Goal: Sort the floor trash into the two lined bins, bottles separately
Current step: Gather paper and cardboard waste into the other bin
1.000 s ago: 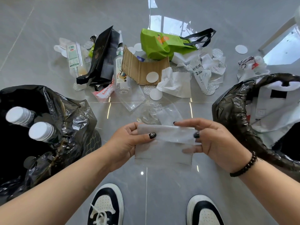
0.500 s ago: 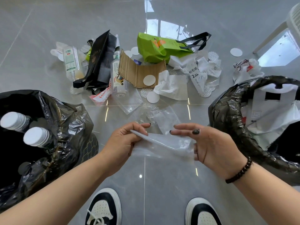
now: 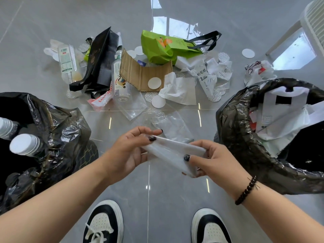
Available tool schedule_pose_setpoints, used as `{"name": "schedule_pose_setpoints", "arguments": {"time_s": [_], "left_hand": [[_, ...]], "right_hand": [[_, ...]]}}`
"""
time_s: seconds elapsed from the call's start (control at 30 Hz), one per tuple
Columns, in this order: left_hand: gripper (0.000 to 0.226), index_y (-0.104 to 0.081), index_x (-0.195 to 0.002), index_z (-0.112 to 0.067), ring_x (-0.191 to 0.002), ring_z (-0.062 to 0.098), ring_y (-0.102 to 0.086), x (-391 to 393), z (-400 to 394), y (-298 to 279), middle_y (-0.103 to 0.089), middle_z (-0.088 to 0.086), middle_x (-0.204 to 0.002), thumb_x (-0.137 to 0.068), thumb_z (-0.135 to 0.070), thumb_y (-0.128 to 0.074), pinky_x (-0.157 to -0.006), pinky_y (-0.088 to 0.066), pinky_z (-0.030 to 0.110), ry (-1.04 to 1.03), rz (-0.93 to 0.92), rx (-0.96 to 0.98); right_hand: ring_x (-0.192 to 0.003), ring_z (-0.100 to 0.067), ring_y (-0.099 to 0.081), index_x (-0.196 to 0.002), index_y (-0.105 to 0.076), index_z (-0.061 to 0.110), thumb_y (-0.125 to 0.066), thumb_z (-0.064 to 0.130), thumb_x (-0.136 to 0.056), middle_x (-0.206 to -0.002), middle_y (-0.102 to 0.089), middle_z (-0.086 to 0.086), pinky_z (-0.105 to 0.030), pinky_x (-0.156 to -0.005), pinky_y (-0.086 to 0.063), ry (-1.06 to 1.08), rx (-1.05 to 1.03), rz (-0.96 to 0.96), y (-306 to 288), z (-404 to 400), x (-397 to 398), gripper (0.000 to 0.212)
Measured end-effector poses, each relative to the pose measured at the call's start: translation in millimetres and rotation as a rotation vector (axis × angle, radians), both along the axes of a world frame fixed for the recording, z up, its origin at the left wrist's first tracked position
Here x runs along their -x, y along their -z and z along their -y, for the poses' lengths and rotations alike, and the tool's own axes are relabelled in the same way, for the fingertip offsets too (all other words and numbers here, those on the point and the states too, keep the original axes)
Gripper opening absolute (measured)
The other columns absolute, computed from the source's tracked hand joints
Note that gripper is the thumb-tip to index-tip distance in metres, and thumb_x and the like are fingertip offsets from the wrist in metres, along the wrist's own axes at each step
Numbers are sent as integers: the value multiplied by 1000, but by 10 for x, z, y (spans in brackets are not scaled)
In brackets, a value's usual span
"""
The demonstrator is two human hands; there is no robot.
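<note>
Head view looks down at two hands meeting over the floor [image 3: 175, 7], both gripping one clear plastic wrapper [image 3: 172, 153]. Left hand [image 3: 128, 151] pinches its upper left end between thumb and forefinger, the other fingers curled beneath; right hand [image 3: 208, 159] clasps the lower right end, thumb on top, fingers wrapped under. The wrapper stretches between them, folded into a slanted band, held in the air between the two bins and above the shoes [image 3: 105, 223].

Left bin [image 3: 57, 130] stands by the frame's left edge, lined with black plastic — two white-capped bottles [image 3: 24, 144] stick up inside it. Right bin [image 3: 245, 137], also black-lined, stands by the right edge and holds white bags and paper. A bead bracelet [image 3: 246, 190] circles the right wrist.

Just beyond the hands lie more clear bags [image 3: 168, 123] flat on the floor. Farther out the pile spreads across the middle of the floor: a cardboard strip [image 3: 138, 74] bent upright, a clear bottle [image 3: 119, 79] with a printed label lying at its left end, a black bag [image 3: 100, 64] beside that, and another bottle [image 3: 67, 64] further left. A green bag [image 3: 157, 48] with black handles lies behind the cardboard. White tissue [image 3: 178, 90] and crumpled wrappers [image 3: 212, 71] sit to the right of it — small white discs [image 3: 158, 101] scattered among them. A crumpled white bag [image 3: 257, 72] lies apart, beyond the right bin.
</note>
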State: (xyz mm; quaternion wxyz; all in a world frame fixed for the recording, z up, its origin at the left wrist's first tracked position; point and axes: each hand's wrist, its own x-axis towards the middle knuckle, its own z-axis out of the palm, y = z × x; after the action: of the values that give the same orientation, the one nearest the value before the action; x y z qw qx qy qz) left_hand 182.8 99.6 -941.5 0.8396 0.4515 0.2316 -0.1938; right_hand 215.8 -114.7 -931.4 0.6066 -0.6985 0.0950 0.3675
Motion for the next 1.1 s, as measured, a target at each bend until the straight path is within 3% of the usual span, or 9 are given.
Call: {"name": "schedule_pose_setpoints", "arguments": {"time_s": [0.1, 0.23, 0.4, 0.53, 0.67, 0.8, 0.9, 0.97, 1.1], "left_hand": [[32, -59, -94, -12, -89, 20, -69, -26, 129, 25, -70, 10, -113, -71, 9, -65, -71, -60, 31, -34, -22, -208], [37, -61, -102, -13, -89, 18, -68, -63, 227, -6, -73, 4, -105, -81, 18, -55, -82, -54, 35, 26, -24, -304], [26, -60, -79, -13, -74, 17, -64, -136, 536, -85, -70, 0, -83, -82, 13, -59, -79, -51, 33, 101, 6, -324], [35, -60, -62, -18, -74, 16, -61, -202, 767, -131, -68, 0, -79, -79, 12, -61, -76, -49, 29, 201, 63, -326], [27, -60, -71, -15, -86, 15, -70, -221, 919, -143, -75, 1, -93, -84, 8, -59, -78, -48, 26, 270, 65, -351], [23, -62, -79, -14, -86, 14, -70, -178, 899, -83, -75, 2, -94, -86, 7, -58, -80, -48, 30, 271, -11, -342], [25, -65, -79, -14, -83, 13, -70, -160, 847, -26, -75, 5, -96, -86, 8, -56, -81, -47, 32, 260, -66, -343], [24, -68, -75, -16, -83, 11, -70, -176, 807, 9, -74, 5, -97, -83, 5, -60, -80, -47, 31, 257, -95, -335], [26, -69, -78, -16, -83, 10, -68, -233, 777, 78, -74, 2, -96, -86, 6, -56, -77, -46, 28, 243, -137, -350]], "right_hand": [[-68, -17, -64, -87, -67, 18, -71, 3, -79, -84, -70, -8, -29, -58, -56, 26, 179, 256, -48, 40, 1, 18], [-71, -26, -67, -84, -66, 22, -71, 12, -78, -76, -71, -2, -42, -69, -58, 36, 227, 449, -186, 79, 14, 13], [-72, -28, -67, -83, -63, 20, -70, 12, -77, -77, -71, -4, -48, -68, -57, 187, 163, 609, -397, 230, 39, 11], [-75, -11, -67, -83, -62, 20, -71, 5, -78, -79, -71, 6, -30, -72, -57, 325, 193, 746, -588, 434, -39, 19], [-77, 0, -60, -88, -57, 32, -68, 16, -81, -86, -64, 13, -18, -72, -50, 417, 309, 925, -789, 743, -237, 21], [-72, 9, -53, -103, -54, 22, -63, 14, -87, -86, -55, 17, -6, -66, -42, 508, 436, 1090, -842, 932, -365, 20], [-69, 5, -49, -109, -55, 13, -59, 15, -89, -82, -50, 20, -5, -64, -37, 471, 609, 1224, -809, 1049, -473, 21], [-64, -6, -44, -106, -54, 10, -58, 13, -88, -82, -55, 5, -8, -59, -35, 286, 764, 1142, -722, 1112, -565, 19], [-82, -30, -54, -120, -50, 13, -59, 26, -87, -98, -63, -14, -33, -69, -43, -252, 1070, 705, -554, 1189, -722, 36]]}}
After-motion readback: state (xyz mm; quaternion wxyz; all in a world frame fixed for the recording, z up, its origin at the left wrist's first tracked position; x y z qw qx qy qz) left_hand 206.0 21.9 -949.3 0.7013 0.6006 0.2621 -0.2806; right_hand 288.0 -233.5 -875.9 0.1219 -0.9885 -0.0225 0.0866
